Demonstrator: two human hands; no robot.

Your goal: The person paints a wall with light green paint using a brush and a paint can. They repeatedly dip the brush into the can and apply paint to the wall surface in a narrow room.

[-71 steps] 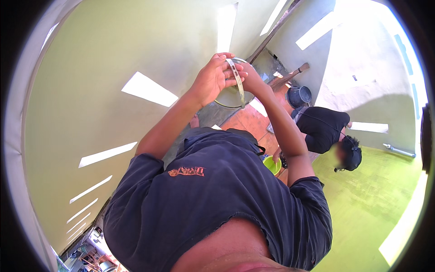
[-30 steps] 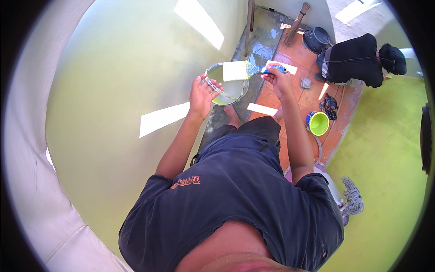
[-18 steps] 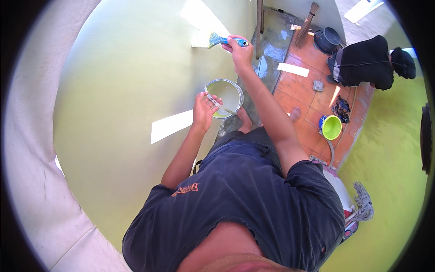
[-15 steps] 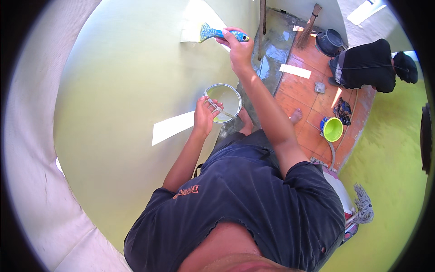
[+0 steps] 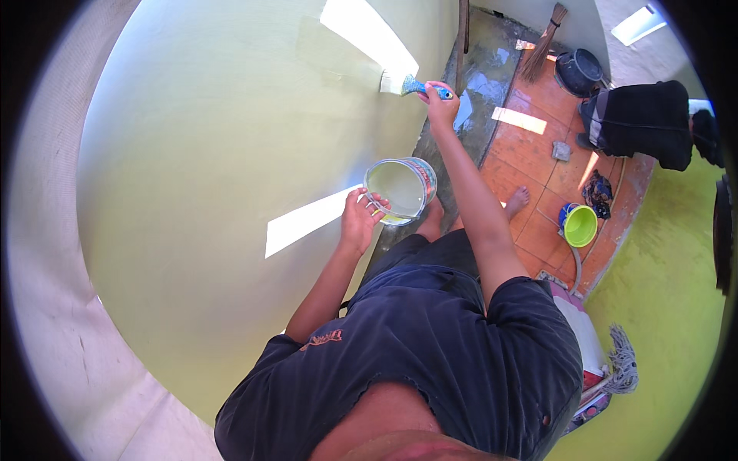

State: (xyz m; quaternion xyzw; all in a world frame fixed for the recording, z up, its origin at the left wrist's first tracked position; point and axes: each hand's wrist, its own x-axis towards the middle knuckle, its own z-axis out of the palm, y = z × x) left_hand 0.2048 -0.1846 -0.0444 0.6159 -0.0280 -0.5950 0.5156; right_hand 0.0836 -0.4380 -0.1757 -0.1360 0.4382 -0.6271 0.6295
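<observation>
My right hand is closed round the blue patterned handle of a paintbrush. The brush's pale bristles lie against the light yellow-green wall, beside a bright patch of sunlight. Lower down, my left hand has its fingers hooked on the handle of a paint bucket, at the side nearest the wall. The bucket hangs tilted, its mouth toward me, with pale liquid inside and coloured print on its outer side. My bare feet show beyond it.
On the orange tiles stand a small blue bucket with a lime inside, a black plastic bag, a dark tub and a broom. A person in dark clothes bends at the right. A grey mop head is near my right side.
The brush and my right hand have moved right and slightly down along the wall. The bucket in my left hand has shifted right and tilted, showing more of its side.
</observation>
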